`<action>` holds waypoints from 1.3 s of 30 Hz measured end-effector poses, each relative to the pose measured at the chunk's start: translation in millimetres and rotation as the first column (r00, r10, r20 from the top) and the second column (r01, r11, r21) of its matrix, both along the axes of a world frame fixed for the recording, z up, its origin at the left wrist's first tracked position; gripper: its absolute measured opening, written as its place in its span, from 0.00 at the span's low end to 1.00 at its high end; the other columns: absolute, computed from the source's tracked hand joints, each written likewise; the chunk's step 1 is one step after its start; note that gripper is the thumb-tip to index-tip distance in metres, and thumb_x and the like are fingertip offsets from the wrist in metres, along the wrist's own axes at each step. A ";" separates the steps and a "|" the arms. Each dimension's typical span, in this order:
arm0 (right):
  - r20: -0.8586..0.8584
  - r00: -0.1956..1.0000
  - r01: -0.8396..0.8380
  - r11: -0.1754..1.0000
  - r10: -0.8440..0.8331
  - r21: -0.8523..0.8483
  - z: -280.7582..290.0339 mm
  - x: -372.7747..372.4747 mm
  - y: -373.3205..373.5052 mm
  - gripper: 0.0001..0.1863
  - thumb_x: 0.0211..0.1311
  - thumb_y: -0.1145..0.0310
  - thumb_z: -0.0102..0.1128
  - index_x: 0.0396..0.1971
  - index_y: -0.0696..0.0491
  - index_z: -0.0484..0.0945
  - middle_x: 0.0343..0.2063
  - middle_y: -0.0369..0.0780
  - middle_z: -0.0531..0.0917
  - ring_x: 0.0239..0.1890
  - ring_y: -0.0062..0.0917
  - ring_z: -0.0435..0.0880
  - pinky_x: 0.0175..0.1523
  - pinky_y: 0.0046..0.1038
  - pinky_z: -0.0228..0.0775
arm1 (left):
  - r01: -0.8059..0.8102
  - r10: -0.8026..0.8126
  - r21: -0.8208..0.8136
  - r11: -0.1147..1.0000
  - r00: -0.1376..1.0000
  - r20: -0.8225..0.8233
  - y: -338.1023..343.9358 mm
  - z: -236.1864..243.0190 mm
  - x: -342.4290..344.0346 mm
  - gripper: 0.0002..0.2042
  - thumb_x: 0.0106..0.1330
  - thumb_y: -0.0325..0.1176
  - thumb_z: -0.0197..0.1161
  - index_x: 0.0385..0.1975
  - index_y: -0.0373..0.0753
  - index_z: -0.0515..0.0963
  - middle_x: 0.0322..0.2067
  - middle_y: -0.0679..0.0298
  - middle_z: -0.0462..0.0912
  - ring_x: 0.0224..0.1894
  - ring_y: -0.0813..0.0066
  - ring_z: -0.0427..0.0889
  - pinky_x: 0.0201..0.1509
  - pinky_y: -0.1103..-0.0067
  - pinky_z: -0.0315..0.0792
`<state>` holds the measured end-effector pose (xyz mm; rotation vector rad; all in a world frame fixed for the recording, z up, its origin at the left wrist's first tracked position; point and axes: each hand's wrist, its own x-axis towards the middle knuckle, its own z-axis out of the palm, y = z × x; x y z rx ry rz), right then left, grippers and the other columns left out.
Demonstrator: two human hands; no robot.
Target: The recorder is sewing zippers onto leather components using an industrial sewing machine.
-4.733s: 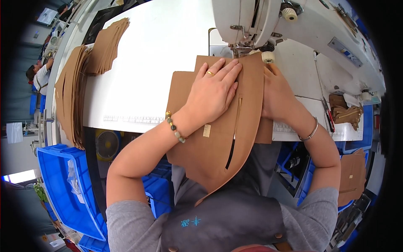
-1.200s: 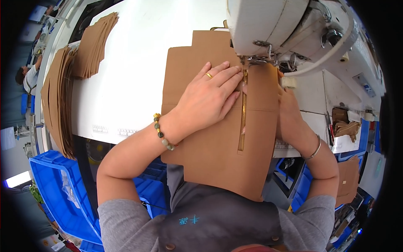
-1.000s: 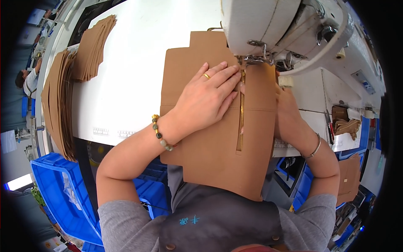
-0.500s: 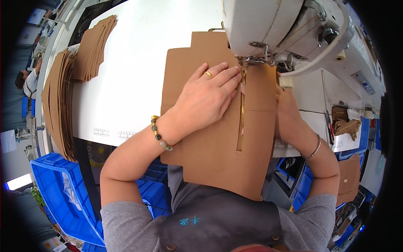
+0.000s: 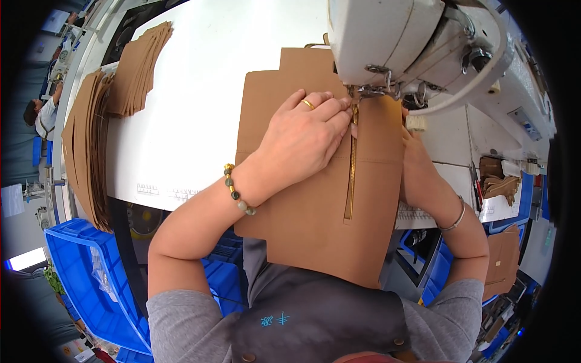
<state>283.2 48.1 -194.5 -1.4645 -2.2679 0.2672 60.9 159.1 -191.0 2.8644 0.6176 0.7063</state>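
Note:
A brown leather-like panel (image 5: 302, 224) with a stepped outline lies on the machine bed, its near end hanging over the table's front edge. A gold-toothed zipper (image 5: 351, 175) shows in its long narrow slot, whose far end lies at the presser foot (image 5: 356, 94) of a white sewing machine (image 5: 387, 42). My left hand (image 5: 305, 133) presses on the panel left of the slot, fingers slightly bent and fingertips close to the foot. At the panel's right edge, my right hand (image 5: 417, 160) reaches underneath, most of its fingers hidden. Part of a fingertip (image 5: 354, 129) shows through the slot.
Two stacks of brown pieces, a tall one (image 5: 85, 145) and a smaller one (image 5: 139, 69), sit at the left. A blue crate (image 5: 97, 290) stands lower left. Small brown pieces (image 5: 501, 181) and another brown panel (image 5: 501, 260) are at the right.
My left fingers have bent a little more near the presser foot. The view has shifted slightly; the panel and my right hand look almost the same.

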 end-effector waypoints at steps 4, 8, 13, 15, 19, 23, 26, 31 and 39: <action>-0.063 0.998 -0.007 0.996 0.002 -0.094 6.8 1.9 1.1 0.33 0.60 0.62 0.66 0.67 0.51 0.76 0.59 0.44 0.83 0.61 0.43 0.80 0.79 0.57 0.48 | -0.004 0.004 -0.009 1.000 1.000 0.001 -0.1 0.6 0.3 0.12 0.71 0.34 0.64 0.50 0.38 0.85 0.54 0.64 0.86 0.58 0.62 0.83 0.66 0.60 0.75; -0.161 0.987 -0.029 0.967 -0.012 -0.253 19.8 12.2 -1.1 0.28 0.57 0.66 0.67 0.60 0.52 0.80 0.56 0.46 0.83 0.61 0.44 0.79 0.79 0.56 0.50 | -0.001 0.001 -0.004 1.000 1.000 -0.017 0.3 0.8 -0.8 0.13 0.70 0.34 0.65 0.51 0.39 0.84 0.55 0.65 0.86 0.60 0.62 0.82 0.67 0.58 0.75; 0.113 0.954 0.263 0.956 -0.278 0.131 34.8 29.8 1.8 0.08 0.61 0.70 0.66 0.39 0.55 0.83 0.43 0.46 0.86 0.50 0.45 0.84 0.74 0.51 0.64 | -0.003 0.002 -0.007 1.000 1.000 -0.029 -0.4 1.2 -1.5 0.14 0.70 0.34 0.65 0.53 0.40 0.84 0.55 0.65 0.85 0.61 0.62 0.82 0.68 0.57 0.74; 0.051 0.948 0.300 0.937 -0.314 0.178 35.8 29.0 4.1 0.07 0.64 0.68 0.66 0.38 0.55 0.83 0.41 0.45 0.87 0.47 0.45 0.84 0.72 0.51 0.66 | -0.003 0.002 -0.016 1.000 0.999 -0.047 -0.8 1.6 -1.6 0.15 0.70 0.36 0.66 0.53 0.40 0.84 0.56 0.65 0.85 0.62 0.62 0.81 0.68 0.57 0.74; 0.012 0.982 0.183 0.958 -0.190 0.222 22.9 9.3 7.9 0.17 0.66 0.57 0.68 0.46 0.54 0.84 0.46 0.44 0.86 0.48 0.43 0.83 0.72 0.50 0.65 | 0.005 -0.006 -0.025 1.000 0.998 -0.055 -0.8 2.4 -1.6 0.16 0.70 0.38 0.67 0.54 0.40 0.84 0.56 0.64 0.84 0.63 0.62 0.81 0.69 0.56 0.73; 0.065 0.991 0.110 0.987 -0.118 0.120 8.0 -4.6 8.4 0.30 0.64 0.49 0.68 0.59 0.54 0.80 0.55 0.44 0.84 0.54 0.42 0.81 0.75 0.50 0.60 | -0.004 0.002 -0.033 0.999 0.999 -0.054 -1.7 2.2 -1.4 0.19 0.69 0.42 0.68 0.56 0.40 0.83 0.56 0.64 0.84 0.63 0.60 0.80 0.70 0.56 0.72; 0.120 0.988 0.085 0.993 -0.095 0.081 4.2 -3.2 8.9 0.39 0.62 0.46 0.69 0.68 0.53 0.74 0.61 0.44 0.80 0.59 0.41 0.79 0.76 0.51 0.57 | -0.015 0.014 -0.024 1.000 0.998 -0.055 -2.7 1.4 -1.9 0.20 0.69 0.43 0.68 0.56 0.40 0.83 0.57 0.64 0.84 0.64 0.60 0.80 0.70 0.56 0.72; 0.117 0.989 0.086 0.993 -0.095 0.083 3.4 -1.6 10.1 0.38 0.63 0.46 0.68 0.66 0.54 0.75 0.65 0.44 0.79 0.61 0.42 0.79 0.76 0.51 0.57 | -0.031 0.031 0.001 1.000 0.997 -0.065 -3.8 -0.5 -0.6 0.20 0.69 0.43 0.69 0.56 0.41 0.84 0.58 0.64 0.84 0.64 0.60 0.80 0.70 0.56 0.71; 0.128 0.988 0.080 0.993 -0.091 0.091 3.3 -1.5 9.6 0.38 0.63 0.46 0.68 0.67 0.55 0.74 0.67 0.43 0.78 0.64 0.42 0.77 0.77 0.50 0.56 | -0.034 0.034 0.006 0.999 0.998 -0.060 -3.7 -0.1 -0.3 0.20 0.68 0.42 0.69 0.56 0.40 0.84 0.58 0.63 0.84 0.64 0.61 0.80 0.69 0.56 0.72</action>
